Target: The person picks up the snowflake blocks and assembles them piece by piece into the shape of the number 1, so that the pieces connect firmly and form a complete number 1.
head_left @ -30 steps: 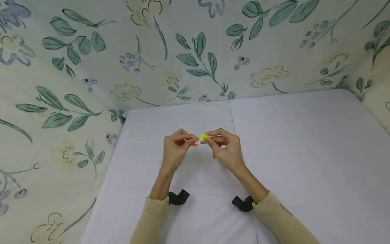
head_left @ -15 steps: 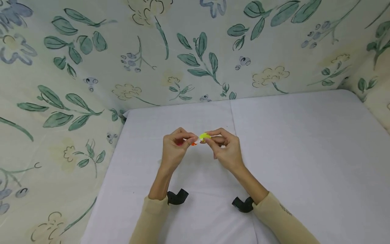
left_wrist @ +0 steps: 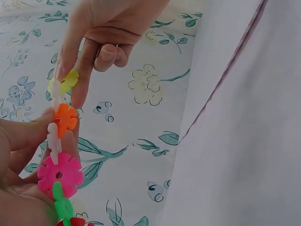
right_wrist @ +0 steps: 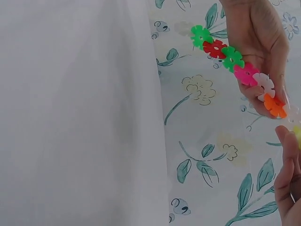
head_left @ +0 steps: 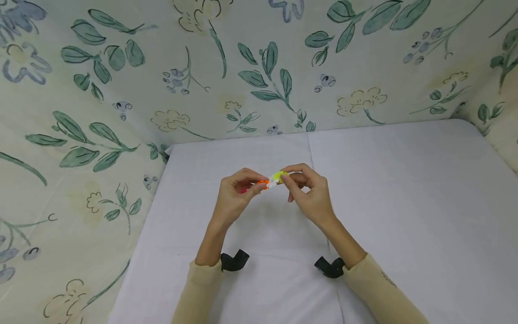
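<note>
A chain of notched, flower-shaped plastic discs runs between my hands above the white cloth. The right wrist view shows its order: a green disc (right_wrist: 201, 36), a red disc (right_wrist: 215, 48), another green disc (right_wrist: 232, 59), a pink disc (right_wrist: 246, 74), a white disc (right_wrist: 264, 86), an orange disc (right_wrist: 274, 106), then a pale white disc and a yellow disc (left_wrist: 69, 81) at the end. My left hand (head_left: 236, 196) pinches the chain around the orange disc, the tail lying along its palm. Thumb and index finger of my right hand (head_left: 310, 193) pinch the yellow disc.
A white cloth (head_left: 388, 202) covers the table. Floral fabric (head_left: 259, 67) hangs behind it and along the left side. Each wrist bears a black mount, the left mount (head_left: 235, 260) and the right mount (head_left: 329, 267), close above the cloth.
Both hands have shifted slightly right, and the right hand has risen a little. More of the orange and white discs shows between the fingers, with the yellow disc farther to the right.
</note>
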A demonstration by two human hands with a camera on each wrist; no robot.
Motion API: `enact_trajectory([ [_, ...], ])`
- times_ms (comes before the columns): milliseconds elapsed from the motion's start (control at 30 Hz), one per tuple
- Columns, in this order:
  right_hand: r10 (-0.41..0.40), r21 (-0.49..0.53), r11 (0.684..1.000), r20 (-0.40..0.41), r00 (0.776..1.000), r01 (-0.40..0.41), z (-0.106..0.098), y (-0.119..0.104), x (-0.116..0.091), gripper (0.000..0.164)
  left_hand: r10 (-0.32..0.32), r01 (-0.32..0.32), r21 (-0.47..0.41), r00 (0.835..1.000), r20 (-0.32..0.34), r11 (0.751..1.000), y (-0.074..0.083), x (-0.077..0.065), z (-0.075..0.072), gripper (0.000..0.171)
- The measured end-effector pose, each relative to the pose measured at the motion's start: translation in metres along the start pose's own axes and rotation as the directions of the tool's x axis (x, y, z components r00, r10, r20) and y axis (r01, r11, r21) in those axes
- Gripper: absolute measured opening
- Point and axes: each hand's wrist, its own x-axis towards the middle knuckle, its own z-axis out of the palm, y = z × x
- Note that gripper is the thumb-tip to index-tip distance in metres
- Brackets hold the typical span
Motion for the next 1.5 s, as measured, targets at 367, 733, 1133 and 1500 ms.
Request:
enact_trajectory([
  [367,0.011,0.02,1.0,0.039,0.999,-0.012,-0.003,0.002,0.0,0.012,0.062,-0.054,0.097,0.994,-0.085,0.994,0.002,-0.001,0.001,0.011],
  [733,-0.012,0.062,0.998,0.022,1.0,0.01,0.009,0.002,-0.005,0.009,0.059,-0.043,0.125,0.991,-0.122,0.991,0.004,-0.001,-0.003,0.009],
  [1133,-0.051,0.095,0.994,-0.035,0.998,0.054,0.014,-0.001,-0.008,0.008,0.082,-0.066,0.101,0.983,-0.162,0.993,0.004,-0.002,0.002,0.007],
  [1500,-0.01,0.087,0.996,0.011,1.0,0.009,0.012,-0.001,-0.007,0.006,0.065,-0.053,0.074,0.983,-0.17,0.996,0.001,-0.002,0.005,0.004],
])
